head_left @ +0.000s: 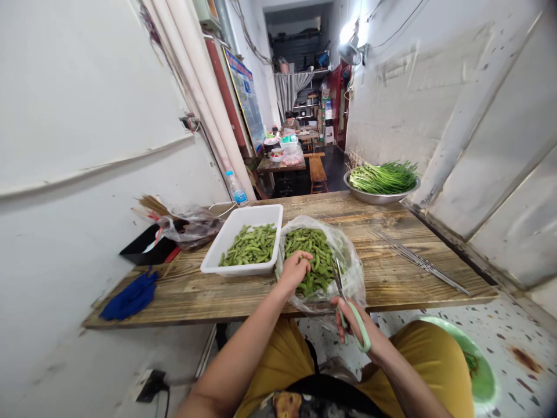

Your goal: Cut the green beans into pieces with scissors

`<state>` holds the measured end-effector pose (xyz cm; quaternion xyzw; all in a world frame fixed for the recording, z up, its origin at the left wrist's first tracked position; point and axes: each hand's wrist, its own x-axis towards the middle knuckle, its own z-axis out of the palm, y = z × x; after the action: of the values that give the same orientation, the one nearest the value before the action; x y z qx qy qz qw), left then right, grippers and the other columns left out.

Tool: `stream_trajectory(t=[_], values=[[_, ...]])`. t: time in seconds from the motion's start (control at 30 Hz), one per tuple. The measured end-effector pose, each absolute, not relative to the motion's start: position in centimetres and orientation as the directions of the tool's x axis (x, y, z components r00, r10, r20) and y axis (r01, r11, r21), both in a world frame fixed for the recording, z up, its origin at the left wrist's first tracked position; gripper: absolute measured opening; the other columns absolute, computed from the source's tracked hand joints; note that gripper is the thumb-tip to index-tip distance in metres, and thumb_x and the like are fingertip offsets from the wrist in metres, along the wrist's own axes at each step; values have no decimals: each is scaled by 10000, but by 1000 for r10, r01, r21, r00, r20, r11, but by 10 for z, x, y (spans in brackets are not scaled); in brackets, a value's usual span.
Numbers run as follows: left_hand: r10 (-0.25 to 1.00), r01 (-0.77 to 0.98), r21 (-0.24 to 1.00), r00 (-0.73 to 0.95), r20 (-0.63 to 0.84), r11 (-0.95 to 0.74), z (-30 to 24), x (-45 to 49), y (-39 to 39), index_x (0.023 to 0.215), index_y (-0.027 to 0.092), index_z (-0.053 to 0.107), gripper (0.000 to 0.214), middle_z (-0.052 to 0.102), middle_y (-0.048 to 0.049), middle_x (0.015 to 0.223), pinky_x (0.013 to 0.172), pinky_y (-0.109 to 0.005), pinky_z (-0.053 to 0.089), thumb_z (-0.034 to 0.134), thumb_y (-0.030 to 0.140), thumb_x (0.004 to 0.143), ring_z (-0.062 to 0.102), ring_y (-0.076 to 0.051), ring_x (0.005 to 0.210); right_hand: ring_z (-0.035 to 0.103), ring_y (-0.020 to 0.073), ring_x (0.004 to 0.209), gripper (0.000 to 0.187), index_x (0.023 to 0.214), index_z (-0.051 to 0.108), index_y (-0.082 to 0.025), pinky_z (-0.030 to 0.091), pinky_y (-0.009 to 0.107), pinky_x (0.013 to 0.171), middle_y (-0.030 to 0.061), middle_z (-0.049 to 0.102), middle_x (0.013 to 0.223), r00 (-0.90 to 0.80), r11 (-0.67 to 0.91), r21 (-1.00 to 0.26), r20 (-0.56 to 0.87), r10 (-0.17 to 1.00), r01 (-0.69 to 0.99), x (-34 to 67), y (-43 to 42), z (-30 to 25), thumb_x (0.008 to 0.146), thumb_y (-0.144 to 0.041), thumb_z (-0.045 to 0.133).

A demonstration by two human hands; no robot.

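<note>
My left hand (pixel 296 270) is over the clear plastic bag (pixel 353 261), at the left side of its heap of green edamame pods (pixel 319 267). Its fingers are curled together, and whatever they may hold is too small to make out. In my right hand (pixel 348 319) is a pair of scissors (pixel 359 328) with pale green handles. The slightly parted blades point up and away from me, over the right part of the pods. Left of the bag stands a white plastic tub (pixel 240 269) with more edamame pods (pixel 250 245) in it.
Metal skewers (pixel 420 260) lie on the wooden table (pixel 183 299) at right, near a metal basin (pixel 383 198) of long green stalks. At left are a blue cloth (pixel 130 296), a black box (pixel 150 247) and a water bottle (pixel 237 188). A green tub (pixel 485 371) sits below.
</note>
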<state>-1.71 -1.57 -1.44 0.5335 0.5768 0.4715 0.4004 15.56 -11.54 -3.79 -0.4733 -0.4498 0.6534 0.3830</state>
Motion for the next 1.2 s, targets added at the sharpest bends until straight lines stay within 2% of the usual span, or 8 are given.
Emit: stream_trajectory(t=[0.1, 0.17, 0.23, 0.43, 0.57, 0.73, 0.93, 1.2], values=[[983, 650, 748, -7, 181, -134, -18, -6, -9, 703, 177, 643, 124, 640, -47, 675, 686, -295, 421, 560, 265, 730, 589, -179, 671, 459, 101, 475, 374, 768, 478, -207, 420, 231, 423, -37, 466, 633, -265, -307, -947, -272, 925, -100, 156, -115, -42, 790, -580, 490], [976, 790, 597, 7, 216, -138, -19, 4, -5, 621, 166, 633, 146, 641, -90, 676, 735, -334, 410, 592, 261, 723, 608, -230, 732, 454, 99, 472, 365, 807, 488, -208, 410, 226, 416, -43, 458, 628, -267, -308, -946, -272, 925, -103, 156, -114, -46, 790, -572, 502], [978, 835, 538, -4, 208, -111, -19, 13, -1, 546, 159, 601, 177, 618, -109, 626, 742, -354, 403, 617, 236, 704, 616, -263, 744, 453, 100, 468, 370, 855, 496, -209, 401, 223, 406, -45, 457, 627, -264, -310, -946, -276, 924, -94, 157, -114, -49, 788, -572, 505], [981, 782, 608, 16, 193, -133, -17, 16, 5, 610, 182, 603, 71, 612, -52, 642, 691, -290, 400, 613, 114, 629, 589, -207, 715, 460, 101, 461, 365, 871, 484, -212, 401, 221, 402, -45, 461, 629, -248, -275, -960, -254, 935, -52, 162, -111, -56, 804, -570, 481], [974, 737, 641, 116, 195, -216, -12, 5, -3, 707, 188, 603, 80, 623, -7, 711, 663, -256, 392, 588, 138, 647, 557, -157, 685, 432, 88, 425, 355, 839, 475, -214, 390, 210, 383, -55, 448, 595, -246, -215, -976, -213, 946, 20, 166, -106, -61, 811, -568, 470], [966, 671, 699, 109, 237, -247, -14, 3, -17, 734, 182, 587, 96, 612, 4, 732, 678, -256, 379, 590, 128, 654, 542, -147, 712, 396, 83, 368, 377, 850, 492, -214, 369, 204, 350, -74, 418, 522, -225, -143, -981, -170, 959, 130, 163, -99, -67, 802, -587, 465], [967, 627, 745, 55, 250, -228, -14, 11, -27, 659, 177, 544, 76, 563, 21, 658, 657, -251, 364, 615, 153, 646, 508, -134, 660, 385, 78, 334, 358, 808, 498, -212, 351, 192, 322, -83, 411, 473, -237, -131, -982, -161, 958, 138, 162, -100, -65, 800, -570, 484], [919, 611, 711, 72, 387, -347, -27, 16, -32, 672, 183, 485, 111, 517, 18, 701, 673, -249, 366, 526, 83, 653, 473, -131, 695, 384, 70, 309, 373, 809, 503, -205, 343, 176, 296, -90, 404, 450, -242, -181, -978, -202, 949, 105, 160, -100, -63, 786, -577, 503]])
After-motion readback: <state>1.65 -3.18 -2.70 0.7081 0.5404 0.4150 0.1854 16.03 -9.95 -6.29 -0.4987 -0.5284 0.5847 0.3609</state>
